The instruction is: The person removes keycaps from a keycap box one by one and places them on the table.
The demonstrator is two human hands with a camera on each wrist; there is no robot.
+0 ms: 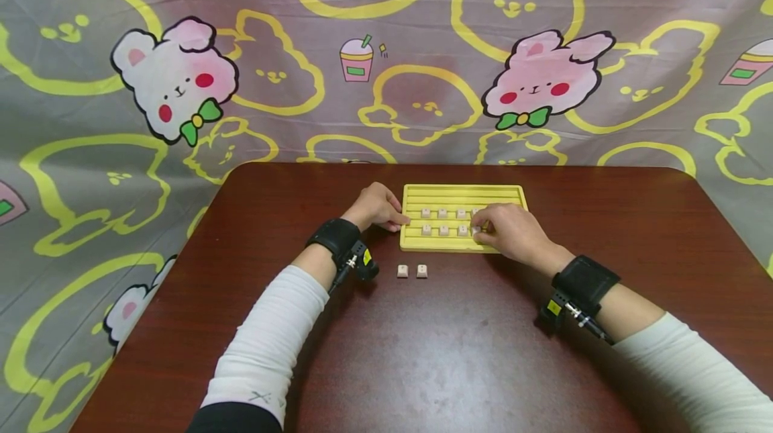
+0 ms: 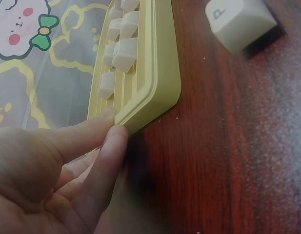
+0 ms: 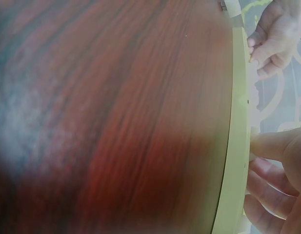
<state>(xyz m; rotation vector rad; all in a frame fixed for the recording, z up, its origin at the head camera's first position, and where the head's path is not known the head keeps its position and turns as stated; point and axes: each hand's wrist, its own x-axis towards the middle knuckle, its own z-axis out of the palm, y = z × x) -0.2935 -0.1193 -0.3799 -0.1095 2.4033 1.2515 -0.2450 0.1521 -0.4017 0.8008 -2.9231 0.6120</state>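
A yellow ridged tray (image 1: pixel 417 242) lies on the table with two rows of pale keycaps (image 1: pixel 443 230) in it. At its left end, my left hand (image 1: pixel 378 207) pinches the rim between thumb and index finger; the left wrist view shows this grip at the tray corner (image 2: pixel 149 105). My right hand (image 1: pixel 513 231) reaches over the tray's right part and pinches a keycap (image 1: pixel 476 229) at the right end of the front row. That keycap is mostly covered by the fingers. In the right wrist view, the right hand (image 3: pixel 277 180) is just behind the tray's front wall (image 3: pixel 236 122).
Two loose keycaps, one on the left (image 1: pixel 402 271) and one on the right (image 1: pixel 422 271), lie on the dark wooden table (image 1: pixel 435 366) in front of the tray. The left wrist view shows a keycap marked P (image 2: pixel 240 22). Behind the table hangs a patterned cloth (image 1: pixel 423 37).
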